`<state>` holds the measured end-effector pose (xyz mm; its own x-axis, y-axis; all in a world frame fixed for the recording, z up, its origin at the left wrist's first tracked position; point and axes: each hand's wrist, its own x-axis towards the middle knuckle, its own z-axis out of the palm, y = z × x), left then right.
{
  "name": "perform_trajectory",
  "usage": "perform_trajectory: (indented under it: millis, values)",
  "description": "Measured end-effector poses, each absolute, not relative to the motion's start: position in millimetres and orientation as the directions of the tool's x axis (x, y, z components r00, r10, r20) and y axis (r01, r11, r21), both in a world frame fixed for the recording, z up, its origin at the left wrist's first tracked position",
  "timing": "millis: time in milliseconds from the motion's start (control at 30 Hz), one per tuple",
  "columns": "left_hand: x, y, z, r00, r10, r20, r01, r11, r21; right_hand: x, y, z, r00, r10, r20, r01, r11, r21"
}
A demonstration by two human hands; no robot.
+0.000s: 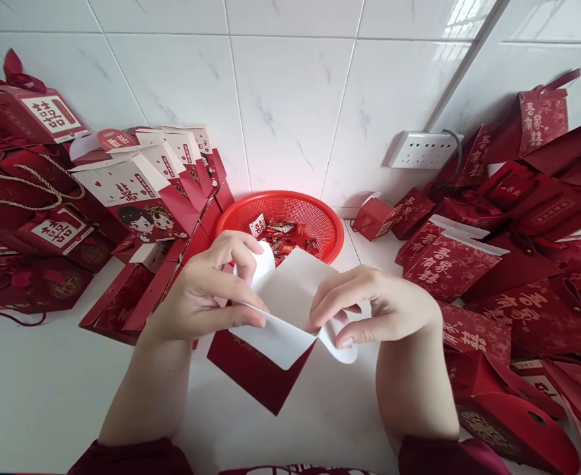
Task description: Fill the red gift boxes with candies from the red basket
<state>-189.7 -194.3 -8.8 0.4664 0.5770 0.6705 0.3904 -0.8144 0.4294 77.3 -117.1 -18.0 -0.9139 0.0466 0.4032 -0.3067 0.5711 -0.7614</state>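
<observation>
A dark red gift box (261,371) with white inner flaps is held above the white table, in the middle of the view. Its top stands unfolded, with the pale inside showing. My left hand (221,284) pinches the near white flap between thumb and fingers at the box's left side. On the other side, the thumb and fingers of my right hand (364,307) grip a rounded side flap at the right corner. Just behind the box is a red plastic basket (337,231) with small wrapped candies (290,236) in it. The box's far wall hides part of the basket.
Red and white printed boxes (136,188) stand in a row at the left, beside stacked gift boxes (47,119). More red boxes (449,264) crowd the right side. A power strip (422,150) is against the tiled wall (285,99) at the back.
</observation>
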Motion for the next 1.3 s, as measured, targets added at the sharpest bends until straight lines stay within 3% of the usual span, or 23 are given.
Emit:
perform_trajectory:
  millis: [133, 300, 433, 633, 933, 1100, 1233, 1300]
  values:
    - [-186.9, -193.5, -8.4, 0.490, 0.566, 0.663, 0.412, -0.821, 0.396, 74.9, -116.0, -21.3, -0.918, 0.098, 0.385, -0.261, 0.582, -0.770]
    - [-191.0, -196.5, -6.4, 0.497, 0.614, 0.613, 0.504, -0.779, 0.373, 81.2, -136.2, -14.2, -0.900, 0.183, 0.396, -0.146, 0.729, -0.669]
    - [-194.0, -207.1, -5.2, 0.498, 0.755, 0.427, 0.644, -0.651, 0.401, 85.8, -153.1, -8.3, -0.911, 0.267, 0.316, 0.037, 0.813, -0.581]
    - [-185.5, -221.6, 2.4, 0.543, 0.834, 0.095, 0.785, -0.544, 0.296, 86.3, -159.5, -5.4, -0.939, 0.161, 0.303, -0.032, 0.838, -0.545]
    - [-183.5, -219.2, 6.4, 0.536, 0.843, -0.043, 0.748, -0.451, 0.488, 88.4, -161.8, -4.9, -0.896, 0.179, 0.406, -0.048, 0.870, -0.490]
    - [-184.8, -216.6, 1.5, 0.556, 0.830, -0.049, 0.709, -0.443, 0.549, 86.3, -161.0, -3.2, -0.913, 0.189, 0.361, -0.053, 0.823, -0.565]
    - [-181.4, -217.9, -4.6, 0.533, 0.841, -0.090, 0.774, -0.442, 0.454, 82.9, -154.8, -1.5, -0.936, 0.263, 0.234, 0.016, 0.696, -0.718]
    - [-175.7, -219.2, -9.0, 0.519, 0.849, -0.097, 0.809, -0.451, 0.376, 76.6, -151.7, -6.4, -0.894, 0.389, 0.221, 0.145, 0.718, -0.681]
